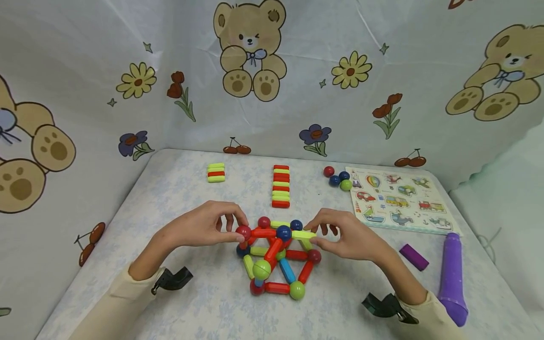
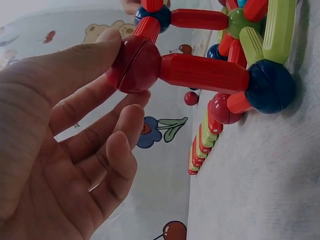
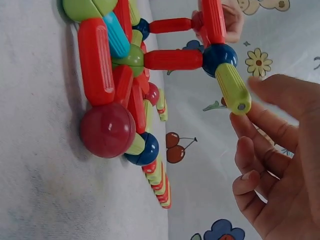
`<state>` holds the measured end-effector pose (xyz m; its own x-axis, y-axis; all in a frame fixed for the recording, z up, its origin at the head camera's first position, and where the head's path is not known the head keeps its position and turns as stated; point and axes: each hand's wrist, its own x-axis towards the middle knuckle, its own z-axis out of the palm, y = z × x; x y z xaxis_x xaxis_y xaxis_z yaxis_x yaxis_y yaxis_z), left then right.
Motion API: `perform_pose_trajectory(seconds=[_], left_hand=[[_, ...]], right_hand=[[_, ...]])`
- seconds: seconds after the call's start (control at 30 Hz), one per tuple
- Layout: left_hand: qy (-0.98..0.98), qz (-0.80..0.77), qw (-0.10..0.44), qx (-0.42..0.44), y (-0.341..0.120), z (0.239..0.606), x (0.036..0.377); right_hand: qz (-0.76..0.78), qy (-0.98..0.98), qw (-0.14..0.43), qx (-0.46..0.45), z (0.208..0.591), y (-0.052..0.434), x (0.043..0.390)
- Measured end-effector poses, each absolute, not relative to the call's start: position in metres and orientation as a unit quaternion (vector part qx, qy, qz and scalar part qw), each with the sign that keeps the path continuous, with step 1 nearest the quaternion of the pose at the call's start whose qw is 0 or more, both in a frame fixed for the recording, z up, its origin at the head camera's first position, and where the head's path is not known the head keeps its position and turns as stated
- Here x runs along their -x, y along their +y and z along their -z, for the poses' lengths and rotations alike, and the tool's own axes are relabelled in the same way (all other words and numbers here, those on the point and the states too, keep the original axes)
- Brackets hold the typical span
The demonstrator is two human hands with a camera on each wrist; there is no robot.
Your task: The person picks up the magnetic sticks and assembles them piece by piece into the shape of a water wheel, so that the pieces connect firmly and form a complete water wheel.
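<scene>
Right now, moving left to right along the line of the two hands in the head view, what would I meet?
Left-hand fingers, glossy crimson ball, ribbed red rod, glossy dark-blue ball, ribbed lime-green rod, right-hand fingers, small dark-purple block, long bright-purple tube-shaped object.

No text can be read; the picture board (image 1: pixel 403 201) is too blurred.

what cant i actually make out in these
Head view: lettering on the picture board, too small to read.
Head view: near side of the table, cut off by the bottom edge.
Left wrist view: most of the right hand, cut off by the top edge.
Right wrist view: part of the left hand, behind a red rod.
</scene>
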<state>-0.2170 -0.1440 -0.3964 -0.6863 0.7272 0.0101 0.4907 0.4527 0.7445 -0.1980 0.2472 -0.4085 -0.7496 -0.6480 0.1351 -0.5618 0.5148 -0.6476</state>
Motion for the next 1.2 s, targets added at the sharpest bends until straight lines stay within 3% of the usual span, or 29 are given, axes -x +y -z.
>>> perform_pose_trajectory(seconds=[0.5, 0.73, 1.2], left_hand=[[0.833, -0.38, 0.164, -0.367, -0.139, 0.399, 0.216], [0.835, -0.374, 0.166, -0.368, -0.135, 0.397, 0.216], [0.838, -0.378, 0.164, -0.359, -0.144, 0.397, 0.216]], right_hand=[[0.252, 0.911, 0.062, 0.322, 0.449, 0.207, 0.288], [0.169, 0.936, 0.053, 0.303, 0.459, 0.195, 0.294], [0.138, 0.945, 0.116, 0.272, 0.446, 0.201, 0.286]])
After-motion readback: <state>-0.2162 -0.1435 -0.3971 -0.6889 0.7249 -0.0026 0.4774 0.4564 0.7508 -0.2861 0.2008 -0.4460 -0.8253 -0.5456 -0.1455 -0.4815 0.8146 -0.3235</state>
